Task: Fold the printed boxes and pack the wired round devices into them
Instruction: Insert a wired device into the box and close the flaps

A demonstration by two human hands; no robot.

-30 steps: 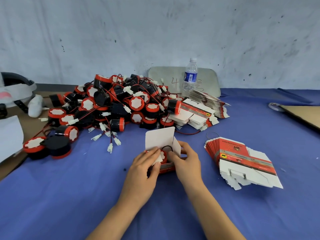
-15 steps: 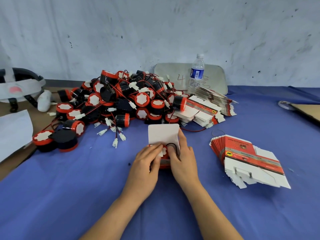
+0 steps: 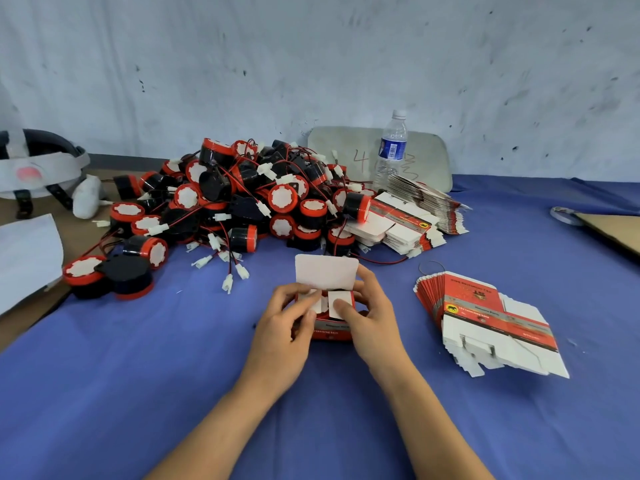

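Two hands on one small red box (image 3: 330,333), right in the middle of the blue cloth (image 3: 138,358). The left hand (image 3: 277,327) is curled round the box's left side, thumb laid over the left side flap. The right hand (image 3: 372,323) is wrapped round the right side, thumb pressing flat on the small white right flap (image 3: 335,303), and the other fingers (image 3: 367,282) reach up behind the far corner. So both sets of fingers are clamped on the box, not spread.

Just past the fingertips the big white lid flap (image 3: 325,271) stands upright, not yet folded over. The two side flaps cover most of the opening, and I cannot tell what lies under them.

Beyond the fingers and off to the left sits the heap of round devices (image 3: 242,199): black bodies, red rims, red and black wires, white plugs trailing toward the left hand. To the right of the right hand, well apart from it, a fanned stack of flat boxes (image 3: 485,313) lies on the cloth. Further out past the lid flap, a second batch of flat cartons (image 3: 405,223) leans against the heap, with a water bottle (image 3: 393,147) upright behind it.
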